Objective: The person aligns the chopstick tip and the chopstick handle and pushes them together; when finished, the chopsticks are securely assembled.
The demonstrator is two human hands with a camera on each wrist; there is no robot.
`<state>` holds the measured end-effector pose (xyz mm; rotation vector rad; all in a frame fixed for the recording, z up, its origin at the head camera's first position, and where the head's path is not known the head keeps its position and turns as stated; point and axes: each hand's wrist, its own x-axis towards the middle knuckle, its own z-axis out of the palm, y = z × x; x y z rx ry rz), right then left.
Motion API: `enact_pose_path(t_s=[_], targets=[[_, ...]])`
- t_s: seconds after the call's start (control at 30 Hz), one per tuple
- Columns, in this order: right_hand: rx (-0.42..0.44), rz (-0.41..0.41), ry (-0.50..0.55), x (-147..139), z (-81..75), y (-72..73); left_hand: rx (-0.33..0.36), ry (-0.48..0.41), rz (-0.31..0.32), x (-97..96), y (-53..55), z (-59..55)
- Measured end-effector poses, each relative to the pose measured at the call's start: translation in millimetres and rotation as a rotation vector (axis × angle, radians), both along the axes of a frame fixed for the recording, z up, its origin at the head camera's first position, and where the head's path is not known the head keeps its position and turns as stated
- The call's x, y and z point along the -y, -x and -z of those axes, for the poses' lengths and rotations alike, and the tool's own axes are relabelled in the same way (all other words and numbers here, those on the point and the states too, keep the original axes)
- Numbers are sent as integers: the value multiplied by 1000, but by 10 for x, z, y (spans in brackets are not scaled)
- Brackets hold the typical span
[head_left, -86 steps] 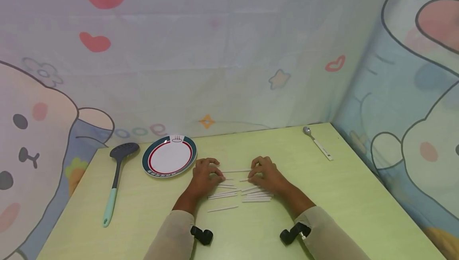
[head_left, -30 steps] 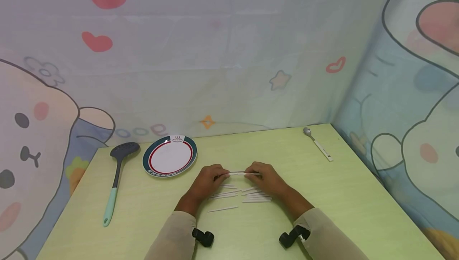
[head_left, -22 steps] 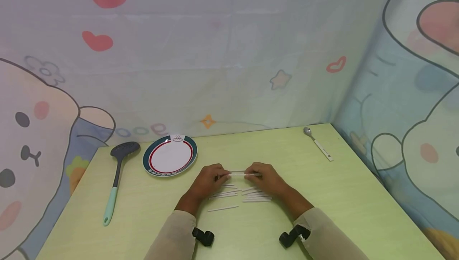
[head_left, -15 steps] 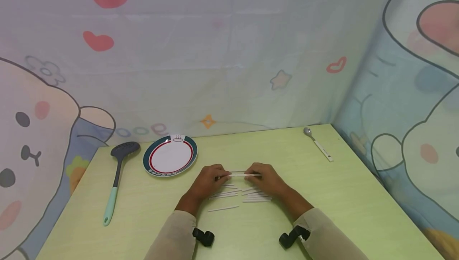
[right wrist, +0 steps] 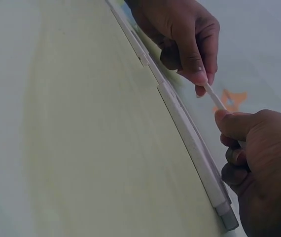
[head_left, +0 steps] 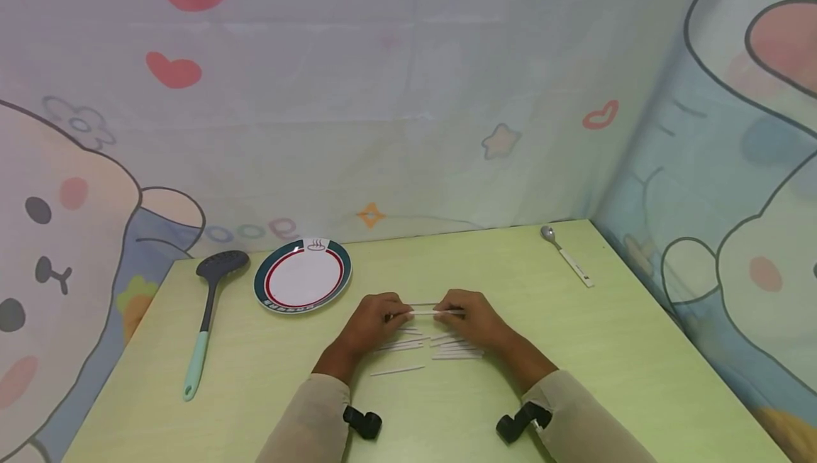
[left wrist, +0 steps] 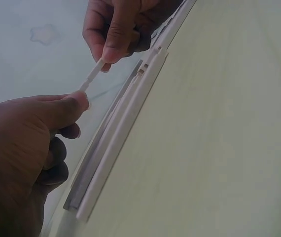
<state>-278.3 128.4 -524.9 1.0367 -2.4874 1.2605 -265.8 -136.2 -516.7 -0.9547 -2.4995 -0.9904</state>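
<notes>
My left hand [head_left: 370, 322] and right hand [head_left: 472, 318] face each other over the middle of the table. Between thumb and fingers, each hand pinches a thin white stick [head_left: 424, 313]. In the left wrist view, the short visible piece of the white stick [left wrist: 92, 76] has a narrower, notched part between my fingertips. Whether it is one stick or two meeting ends is unclear; my fingers hide the rest. Just beyond lies another white stick [head_left: 423, 304]. Nearer me lie a left group of sticks [head_left: 402, 344], a right group of sticks [head_left: 457, 354] and a single stick [head_left: 397, 371].
A white plate with a dark green rim [head_left: 263, 286] stands at the back left. Left of it lies a slotted turner [head_left: 206, 314] with a mint handle. A small spoon [head_left: 567, 256] lies at the back right. Printed cloth [head_left: 421, 94] hangs behind the table.
Earlier, my hands held separate short stick ends with a gap between. They have since come together, and the white piece spans between them. Over the last second they barely move.
</notes>
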Motion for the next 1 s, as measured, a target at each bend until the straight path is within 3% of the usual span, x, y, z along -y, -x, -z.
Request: enact_pose_path(t_s=[0.2,0.33,0.5,0.73,0.83,1.0], targets=[[73,16,45,21,-77,-4,-121,-21,-11,-104,7,-27],[78,10,51,37,-117,-10,-129,-30,-29,-137,-8,-33],[47,5,13,-12,-121,9,-62,-34,-50,-126,2,-10],[-43,50,-31,-162,-21,100,62,-71,-135,-1,16,47],[-76,56,-36,-213,7,125,77,-76,-142,51,20,61],[-55,74,-15,-253,20,141,77,-95,-196,135,36,83]])
